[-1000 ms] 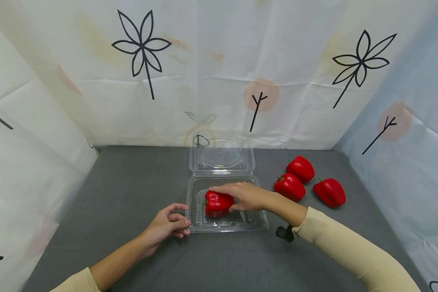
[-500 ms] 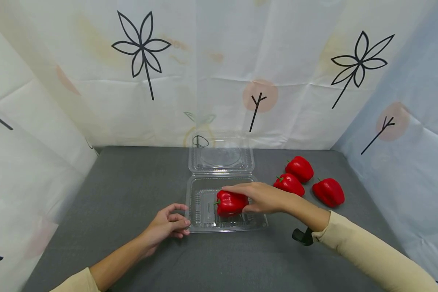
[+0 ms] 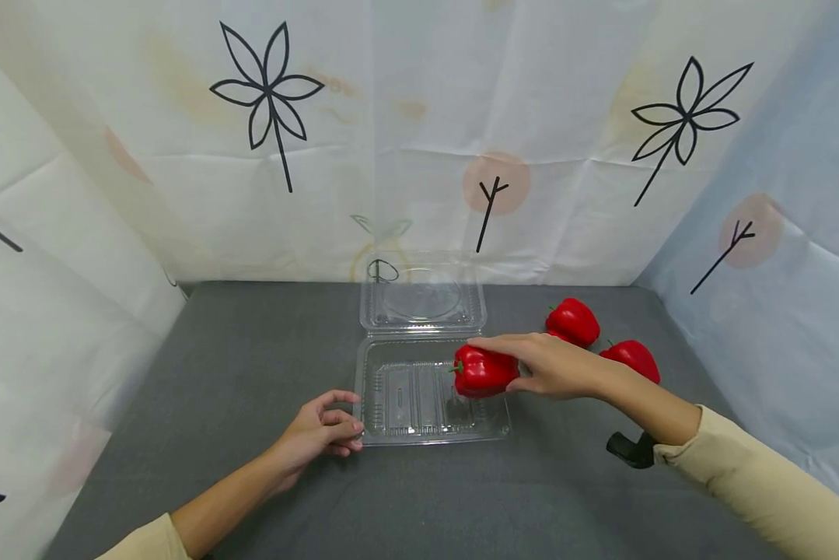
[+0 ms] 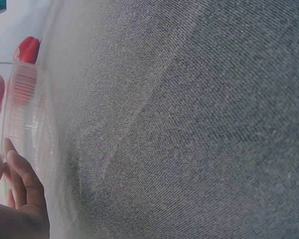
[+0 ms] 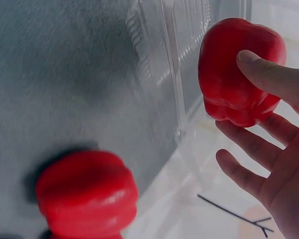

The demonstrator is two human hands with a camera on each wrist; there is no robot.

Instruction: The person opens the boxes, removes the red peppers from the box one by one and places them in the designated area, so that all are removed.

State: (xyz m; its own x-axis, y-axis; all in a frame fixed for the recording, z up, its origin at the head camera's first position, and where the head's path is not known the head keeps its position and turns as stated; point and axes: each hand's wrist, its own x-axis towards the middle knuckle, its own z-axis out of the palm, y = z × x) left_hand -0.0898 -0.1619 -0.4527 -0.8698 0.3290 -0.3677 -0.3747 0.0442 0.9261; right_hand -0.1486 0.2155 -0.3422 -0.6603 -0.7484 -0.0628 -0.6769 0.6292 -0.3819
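A clear plastic clamshell container lies on the grey cloth, its lid folded back. At the container's near-left corner, my left hand pinches the rim; in the left wrist view the thumb and fingers sit on either side of that rim. My right hand grips a red bell pepper between thumb and fingers, its green stem to the left. That pepper is raised over the right part of the container. In the right wrist view the thumb lies across the pepper's side.
Right of the container, red bell peppers rest on the cloth; another pepper is partly covered by the right forearm. One pepper shows below the held one in the right wrist view. A patterned curtain stands behind.
My right hand has lifted the bell pepper from the container's middle and carried it right and up. The forearm now covers more of the other peppers. My left hand stays put.
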